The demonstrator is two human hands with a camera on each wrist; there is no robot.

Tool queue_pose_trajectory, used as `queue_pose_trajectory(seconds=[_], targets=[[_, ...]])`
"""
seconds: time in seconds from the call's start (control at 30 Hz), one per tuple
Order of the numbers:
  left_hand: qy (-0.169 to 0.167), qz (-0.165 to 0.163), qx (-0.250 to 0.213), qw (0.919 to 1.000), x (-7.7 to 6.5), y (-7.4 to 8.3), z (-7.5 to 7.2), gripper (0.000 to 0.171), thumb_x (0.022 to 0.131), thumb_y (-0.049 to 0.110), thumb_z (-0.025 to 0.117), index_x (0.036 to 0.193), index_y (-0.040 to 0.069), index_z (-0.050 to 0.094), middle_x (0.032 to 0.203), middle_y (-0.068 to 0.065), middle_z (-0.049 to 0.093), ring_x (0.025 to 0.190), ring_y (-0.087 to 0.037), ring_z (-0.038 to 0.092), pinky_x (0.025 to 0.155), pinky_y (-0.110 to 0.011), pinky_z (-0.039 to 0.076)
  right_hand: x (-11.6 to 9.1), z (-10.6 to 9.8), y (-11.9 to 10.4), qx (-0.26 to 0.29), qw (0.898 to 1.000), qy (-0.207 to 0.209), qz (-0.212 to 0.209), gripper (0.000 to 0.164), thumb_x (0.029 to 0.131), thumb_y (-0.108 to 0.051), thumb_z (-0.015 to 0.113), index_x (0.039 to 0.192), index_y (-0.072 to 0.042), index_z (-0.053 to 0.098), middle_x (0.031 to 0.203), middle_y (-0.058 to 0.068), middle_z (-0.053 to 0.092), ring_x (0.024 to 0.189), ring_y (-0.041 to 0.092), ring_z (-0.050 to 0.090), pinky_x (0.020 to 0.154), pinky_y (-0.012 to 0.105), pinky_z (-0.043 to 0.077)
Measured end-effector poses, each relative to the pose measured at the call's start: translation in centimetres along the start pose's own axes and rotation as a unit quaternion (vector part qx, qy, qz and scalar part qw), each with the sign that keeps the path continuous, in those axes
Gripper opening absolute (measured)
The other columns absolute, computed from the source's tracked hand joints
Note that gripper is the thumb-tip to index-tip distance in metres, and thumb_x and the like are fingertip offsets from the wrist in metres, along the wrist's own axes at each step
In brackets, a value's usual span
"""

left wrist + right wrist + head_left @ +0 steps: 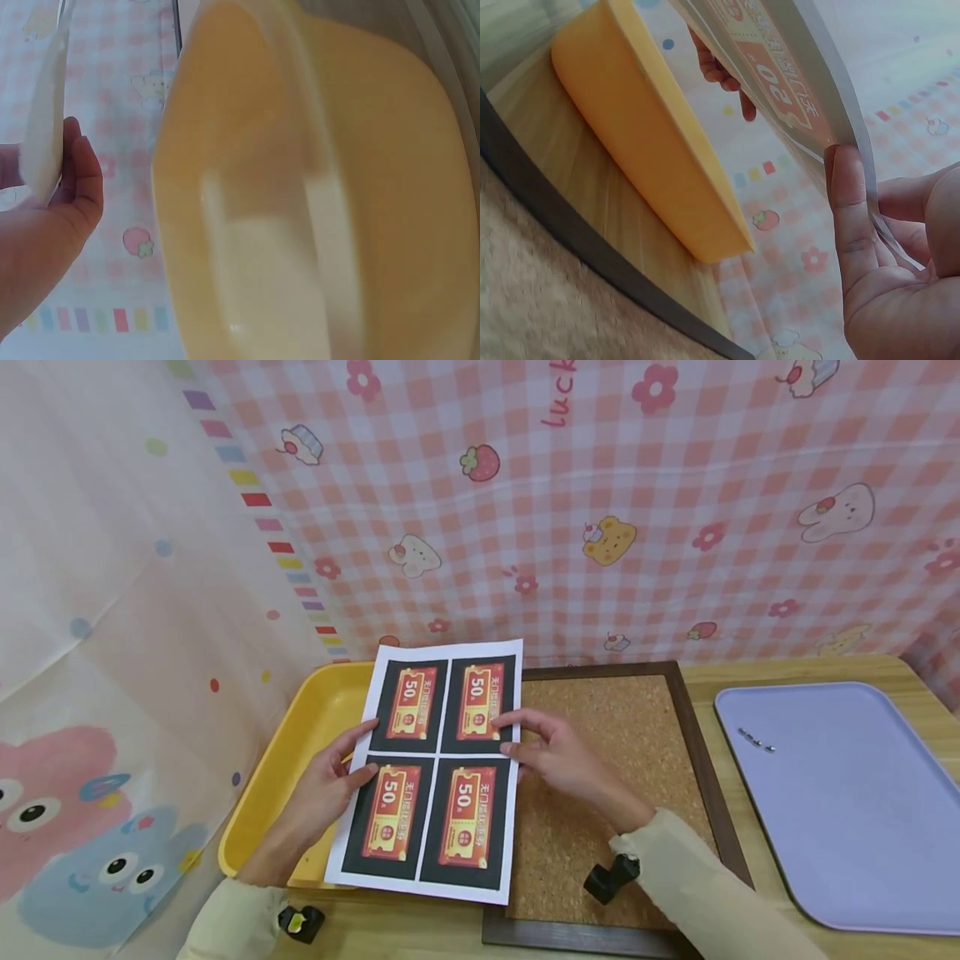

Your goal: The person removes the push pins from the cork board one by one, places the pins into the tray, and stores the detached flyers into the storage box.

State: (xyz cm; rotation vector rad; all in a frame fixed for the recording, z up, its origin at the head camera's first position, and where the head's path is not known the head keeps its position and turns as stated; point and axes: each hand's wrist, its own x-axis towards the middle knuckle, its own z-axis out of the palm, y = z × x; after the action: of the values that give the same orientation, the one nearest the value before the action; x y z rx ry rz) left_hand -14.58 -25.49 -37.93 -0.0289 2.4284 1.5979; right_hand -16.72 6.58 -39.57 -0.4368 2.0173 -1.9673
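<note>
A white printed sheet of paper (438, 755) is held up over the yellow bin and the left part of the corkboard (600, 777). It bears several red "50" coupons on black panels. My left hand (322, 789) pinches its left edge, thumb on the printed face; the left wrist view shows the fingers behind the sheet. My right hand (558, 756) grips the right edge, with thumb and index finger on the front. In the right wrist view, fingers of that hand (885, 247) lie on both sides of the paper.
A yellow plastic bin (258, 793) stands at the left, partly covered by the sheet. The corkboard has a dark wooden frame. On the right lies a lavender tray (847, 810) with several small silver pieces (756, 740). Patterned cloth (570, 527) hangs behind the wooden table.
</note>
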Motion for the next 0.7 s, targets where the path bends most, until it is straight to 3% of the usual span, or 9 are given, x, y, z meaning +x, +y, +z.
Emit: queue_pose_trajectory(seconds=[0.23, 0.47, 0.7], targets=[[0.007, 0.009, 0.001, 0.9999, -0.1, -0.4, -1.3, 0.062, 0.103, 0.011, 0.052, 0.157, 0.026, 0.028, 0.148, -0.016, 0.043, 0.107, -0.033, 0.064, 0.083, -0.035, 0.058, 1.0, 1.6, 0.0, 0.014, 1.000, -0.003, 0.000, 0.033, 0.096, -0.003, 0.061, 0.128, -0.011, 0.063, 0.129, 0.017, 0.062, 0.086, 0.026, 0.074, 0.074, 0.047, 0.059], [0.021, 0.000, 0.007, 0.9998, -0.3, -0.7, -2.7, 0.063, 0.103, 0.016, 0.053, 0.159, 0.027, 0.025, 0.151, -0.016, 0.039, 0.108, -0.034, 0.063, 0.085, -0.033, 0.057, 2.0, 3.1, -0.1, 0.011, 1.000, 0.001, 0.004, 0.032, 0.096, -0.004, 0.062, 0.126, -0.014, 0.064, 0.124, 0.015, 0.065, 0.082, 0.024, 0.074, 0.070, 0.040, 0.060], [0.038, -0.027, 0.014, 0.9988, -0.4, -1.3, -4.3, 0.064, 0.103, 0.020, 0.054, 0.158, 0.031, 0.024, 0.152, -0.016, 0.039, 0.110, -0.033, 0.064, 0.085, -0.035, 0.057, 3.0, 4.8, 0.1, 0.038, 0.999, -0.010, -0.004, 0.031, 0.097, -0.001, 0.060, 0.127, -0.008, 0.063, 0.129, 0.017, 0.061, 0.090, 0.025, 0.073, 0.074, 0.044, 0.060]])
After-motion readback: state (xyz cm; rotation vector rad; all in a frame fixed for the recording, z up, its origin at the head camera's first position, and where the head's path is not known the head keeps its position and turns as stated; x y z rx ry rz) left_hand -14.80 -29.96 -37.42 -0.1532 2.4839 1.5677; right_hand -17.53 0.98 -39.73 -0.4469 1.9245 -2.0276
